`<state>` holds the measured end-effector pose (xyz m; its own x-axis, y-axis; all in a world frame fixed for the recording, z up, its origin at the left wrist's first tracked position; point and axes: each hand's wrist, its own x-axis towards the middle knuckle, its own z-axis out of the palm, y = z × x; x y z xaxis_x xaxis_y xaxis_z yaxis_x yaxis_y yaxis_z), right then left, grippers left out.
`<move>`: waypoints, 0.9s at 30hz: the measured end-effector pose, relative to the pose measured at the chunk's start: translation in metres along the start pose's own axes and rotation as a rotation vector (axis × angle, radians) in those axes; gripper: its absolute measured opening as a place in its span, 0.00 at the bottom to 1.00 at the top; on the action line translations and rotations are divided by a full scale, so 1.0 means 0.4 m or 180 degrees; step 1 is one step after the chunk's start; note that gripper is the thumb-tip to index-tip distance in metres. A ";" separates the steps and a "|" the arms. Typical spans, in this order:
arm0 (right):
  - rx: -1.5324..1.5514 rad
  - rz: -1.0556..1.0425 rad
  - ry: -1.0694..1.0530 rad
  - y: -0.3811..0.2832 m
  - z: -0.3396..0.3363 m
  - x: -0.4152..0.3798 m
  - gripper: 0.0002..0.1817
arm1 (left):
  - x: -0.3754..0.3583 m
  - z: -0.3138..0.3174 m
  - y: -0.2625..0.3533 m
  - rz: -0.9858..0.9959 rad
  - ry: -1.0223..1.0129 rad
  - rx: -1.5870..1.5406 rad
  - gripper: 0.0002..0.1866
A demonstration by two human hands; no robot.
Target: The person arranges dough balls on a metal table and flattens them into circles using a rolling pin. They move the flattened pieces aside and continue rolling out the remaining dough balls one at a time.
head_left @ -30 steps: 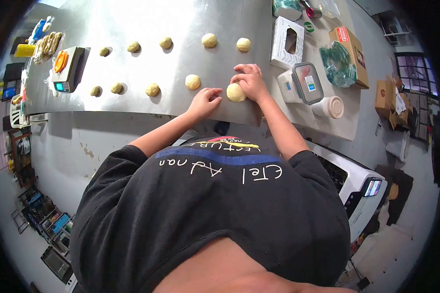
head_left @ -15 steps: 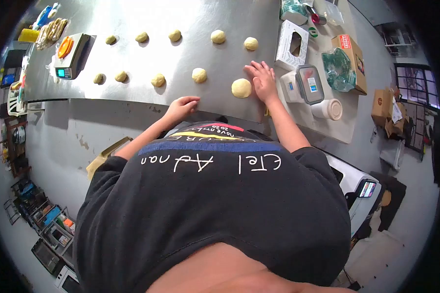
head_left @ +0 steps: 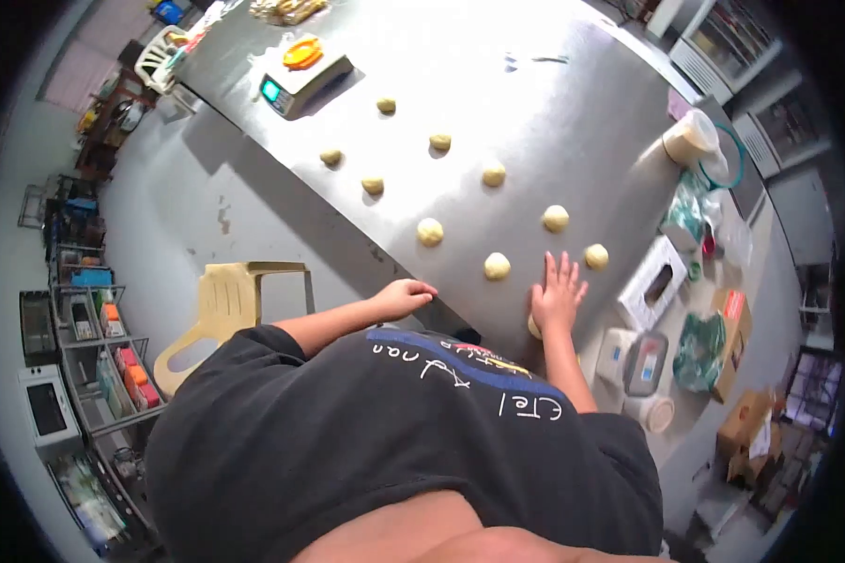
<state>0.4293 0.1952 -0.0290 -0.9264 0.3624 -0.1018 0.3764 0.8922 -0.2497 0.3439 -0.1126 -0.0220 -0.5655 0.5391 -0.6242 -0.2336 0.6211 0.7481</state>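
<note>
Several pale dough balls sit in two rows on the steel table (head_left: 591,122). My right hand (head_left: 559,296) lies spread on the table, its fingers between a dough ball (head_left: 497,266) on its left and another (head_left: 596,256) on its right. Partly hidden by this hand is one more ball (head_left: 534,327), near the table's front edge. My left hand (head_left: 407,297) rests at that edge with its fingers curled together; whether anything is in them is hidden. Farther off, a digital scale (head_left: 296,94) carries an orange dish (head_left: 302,53).
To the right stand a white box (head_left: 652,283), a lidded plastic container (head_left: 646,364), a white tub (head_left: 650,411) and a cardboard box (head_left: 734,347). A yellow chair (head_left: 225,305) is beyond the table's edge at left. Shelves (head_left: 113,375) line the left side.
The view has turned, so the table now slants down to the right and the chair shows. My right hand now partly covers the nearest dough ball.
</note>
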 end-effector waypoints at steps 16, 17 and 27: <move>-0.0173 0.0294 -0.0072 -0.032 -0.011 0.014 0.39 | 0.165 -0.711 -0.027 0.0731 0.1327 -0.0006 0.15; -0.0127 0.0267 -0.0022 -0.034 -0.009 0.014 0.38 | 0.200 -0.844 -0.036 0.0624 0.2025 0.0319 0.14; -0.0744 0.1627 0.1038 -0.150 -0.012 -0.027 0.33 | 0.415 -1.642 -0.137 -0.1408 0.3658 0.0455 0.29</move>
<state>0.4166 0.1392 -0.0085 -0.5969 0.7873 0.1545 0.7940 0.6073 -0.0272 -0.2567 -0.4309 -0.0186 -0.8424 -0.4991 -0.2033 -0.5334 0.7180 0.4472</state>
